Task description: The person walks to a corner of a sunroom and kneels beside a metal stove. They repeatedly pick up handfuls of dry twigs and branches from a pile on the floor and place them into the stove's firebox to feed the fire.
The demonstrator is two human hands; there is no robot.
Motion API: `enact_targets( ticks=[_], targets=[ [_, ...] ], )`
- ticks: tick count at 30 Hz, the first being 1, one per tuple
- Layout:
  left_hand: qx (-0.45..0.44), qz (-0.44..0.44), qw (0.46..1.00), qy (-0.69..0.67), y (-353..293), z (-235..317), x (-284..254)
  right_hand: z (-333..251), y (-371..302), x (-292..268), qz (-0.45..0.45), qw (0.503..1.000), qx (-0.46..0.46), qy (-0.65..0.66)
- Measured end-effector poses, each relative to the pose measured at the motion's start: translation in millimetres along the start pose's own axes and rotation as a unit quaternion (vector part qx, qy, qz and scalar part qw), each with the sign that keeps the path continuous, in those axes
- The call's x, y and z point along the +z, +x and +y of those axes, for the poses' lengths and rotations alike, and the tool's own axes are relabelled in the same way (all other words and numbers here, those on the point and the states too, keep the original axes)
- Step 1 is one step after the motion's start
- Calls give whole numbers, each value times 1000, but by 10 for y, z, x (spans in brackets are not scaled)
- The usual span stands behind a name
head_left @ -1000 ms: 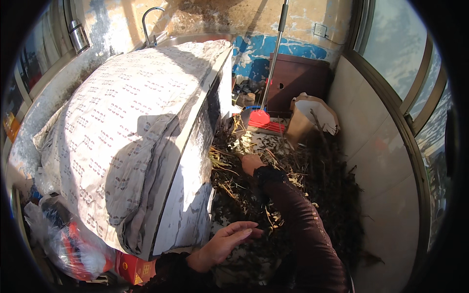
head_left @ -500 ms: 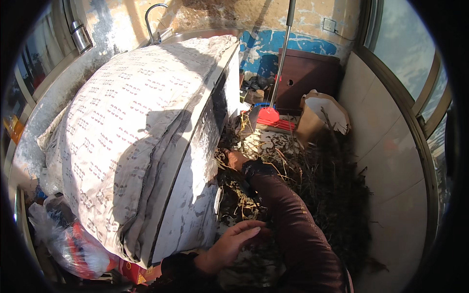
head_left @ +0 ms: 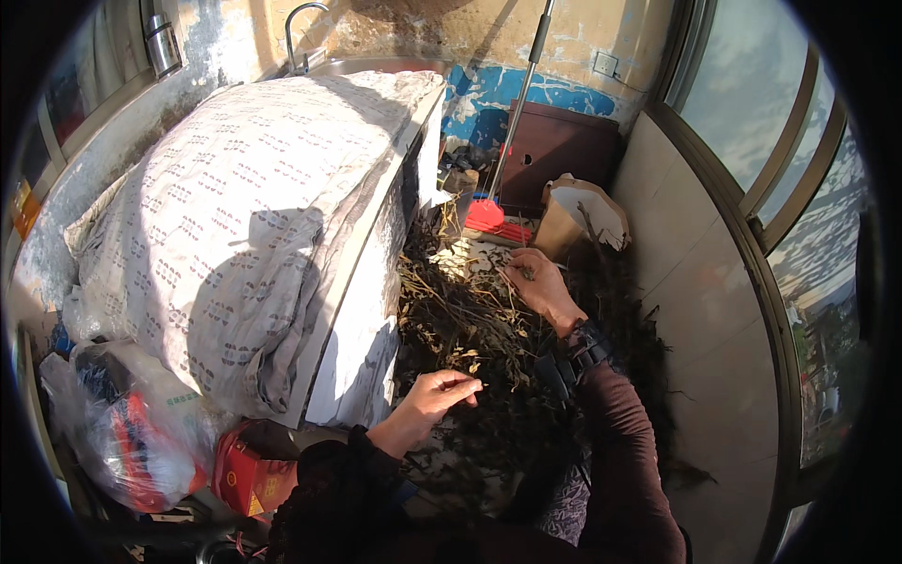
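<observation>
The head camera looks down into a small corner with sunlight on it. A big pile of dry plant stems [head_left: 470, 320] and dark leaves lies on the floor, between a covered counter [head_left: 366, 282] on the left and a pale tiled wall [head_left: 695, 310] on the right.

The left hand [head_left: 427, 402] is low in the picture, over the near part of the pile. Its fingers [head_left: 460, 383] are pinched together on a thin dry stem, so its grip is closed on the stems. The arm has a dark sleeve.

The right hand [head_left: 537, 282] reaches farther out, to the far side of the pile. Its fingers are bent and pinched on a small bit of the stems too, so that grip is also closed. A dark watch strap [head_left: 581, 355] sits on this wrist.

A big white cloth with small dark marks [head_left: 244, 216] is spread over the counter and hangs down its side. Behind it is a metal sink with a bent tap [head_left: 299, 28].

At the back, a broom with a red head [head_left: 489, 214] leans on the blue and yellow wall. A brown box [head_left: 554, 155] stands just beside it. A torn paper bag [head_left: 578, 216] sits near the right hand.

At the lower left are a see-through plastic bag [head_left: 113, 423] and a red box [head_left: 249, 470]. Windows [head_left: 752, 103] fill the right side.
</observation>
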State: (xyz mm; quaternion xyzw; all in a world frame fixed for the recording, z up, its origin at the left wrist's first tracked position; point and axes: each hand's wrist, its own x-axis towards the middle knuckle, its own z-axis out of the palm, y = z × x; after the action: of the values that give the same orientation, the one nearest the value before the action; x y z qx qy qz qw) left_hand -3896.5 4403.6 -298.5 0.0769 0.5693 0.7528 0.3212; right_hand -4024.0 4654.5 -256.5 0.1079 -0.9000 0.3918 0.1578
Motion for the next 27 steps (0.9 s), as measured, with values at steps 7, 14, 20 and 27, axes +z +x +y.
enact_targets(
  ticks=[7,14,20,27],
  targets=[
    [56,1,997,49,-1,-119,26,-243,-939,-172,115,989,80,42],
    [38,43,997,53,100,-168,-3,-179,-1323,-81,28,982,8,-184],
    [28,84,996,25,237,-205,37,-72,-1325,-136,-42,974,-2,-224],
    [2,98,995,35,296,-185,95,-120,-1384,-312,-188,964,27,-189]
  ],
)
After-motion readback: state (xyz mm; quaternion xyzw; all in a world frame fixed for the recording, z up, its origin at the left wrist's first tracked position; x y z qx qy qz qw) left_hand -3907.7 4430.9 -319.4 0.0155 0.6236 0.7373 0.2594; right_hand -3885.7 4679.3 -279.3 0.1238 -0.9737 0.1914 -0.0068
